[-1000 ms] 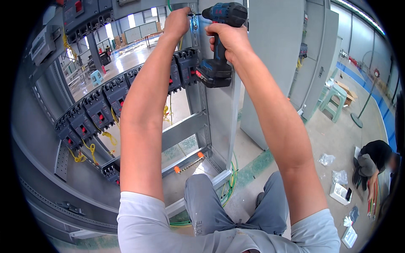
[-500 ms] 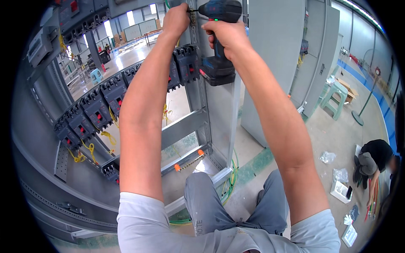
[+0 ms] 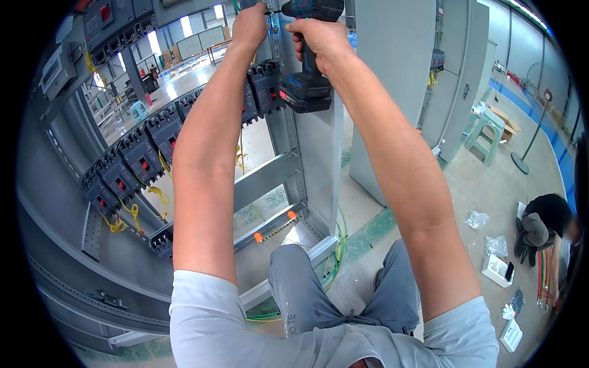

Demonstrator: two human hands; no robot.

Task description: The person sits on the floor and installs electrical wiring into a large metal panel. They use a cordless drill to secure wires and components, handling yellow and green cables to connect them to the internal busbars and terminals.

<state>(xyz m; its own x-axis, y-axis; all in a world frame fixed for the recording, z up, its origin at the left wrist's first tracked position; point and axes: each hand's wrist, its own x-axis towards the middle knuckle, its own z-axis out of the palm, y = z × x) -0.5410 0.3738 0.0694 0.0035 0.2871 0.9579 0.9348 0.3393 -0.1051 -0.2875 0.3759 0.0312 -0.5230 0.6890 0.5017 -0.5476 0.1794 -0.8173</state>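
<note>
My right hand (image 3: 324, 42) is wrapped round the grip of a dark cordless drill (image 3: 307, 92), its battery pack hanging below. The drill lies level near the top of the view, its bit pointing left at the perforated metal upright (image 3: 274, 37) of a cabinet frame. Close to the bit's tip, my left hand (image 3: 250, 26) is raised with its fingers closed against the upright. What those fingers pinch, if anything, is hidden. Below my left hand, a row of dark circuit breakers (image 3: 164, 132) with red switches runs across the frame.
Yellow wires (image 3: 158, 196) dangle under the breakers. A metal crossbar (image 3: 264, 178) and a busbar with orange end supports (image 3: 276, 228) sit lower down. Grey cabinet panels (image 3: 392, 92) stand to the right. A person (image 3: 543, 224) crouches at far right, near white boxes (image 3: 497, 271) and a green stool (image 3: 486, 136).
Both hands and the drill appear slightly higher and further left in view. A bluish light now shines on the upright by the bit. The crouching person's arm has shifted.
</note>
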